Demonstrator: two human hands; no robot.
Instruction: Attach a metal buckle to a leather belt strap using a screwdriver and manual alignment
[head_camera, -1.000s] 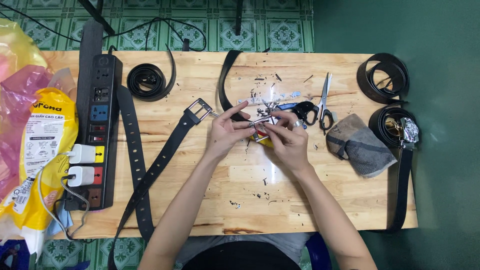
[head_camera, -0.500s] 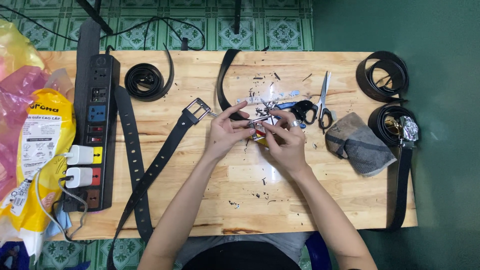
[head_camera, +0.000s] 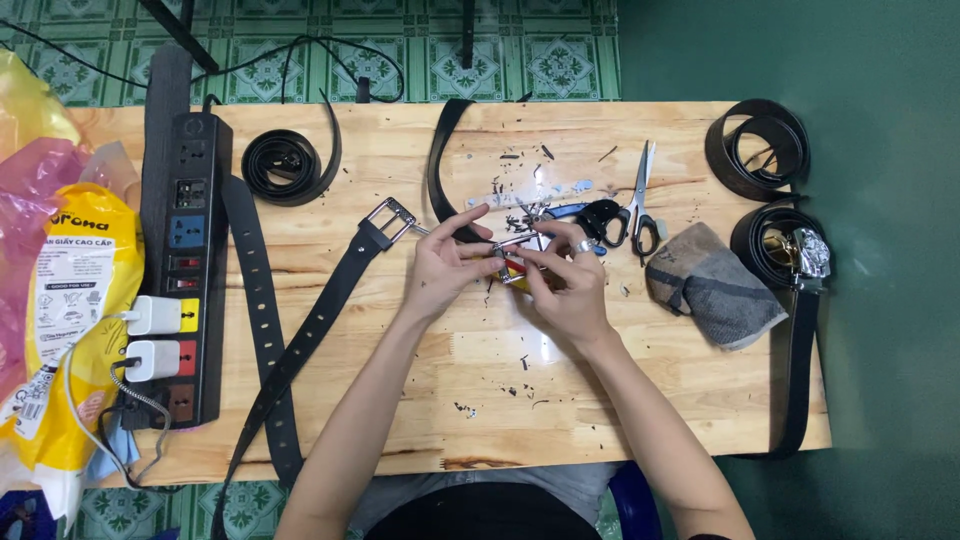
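Both hands meet near the middle of the wooden surface (head_camera: 600, 400). Left hand (head_camera: 445, 270): fingers pinched closed on the left end of a small metal buckle piece (head_camera: 515, 245), index finger raised and extended above it. Right hand (head_camera: 570, 290): fingers curled shut around the right side of the same piece, with something red and yellow showing beneath them; what it is, cannot tell. A ring sits on one right finger. The buckle piece is held just above the surface, at the end of a black belt strap (head_camera: 445, 160) that curves away toward the far edge. Just beyond the right hand lie scissors (head_camera: 640, 195) and blue-handled pliers (head_camera: 565, 212). A long black belt with silver buckle (head_camera: 320, 310) runs diagonally left of the left hand. Grey cloth (head_camera: 715, 285) to the right, near coiled belts (head_camera: 765, 150). Black power strip (head_camera: 185, 270) at the left, with two white chargers plugged in. Dark scraps scattered about the hands
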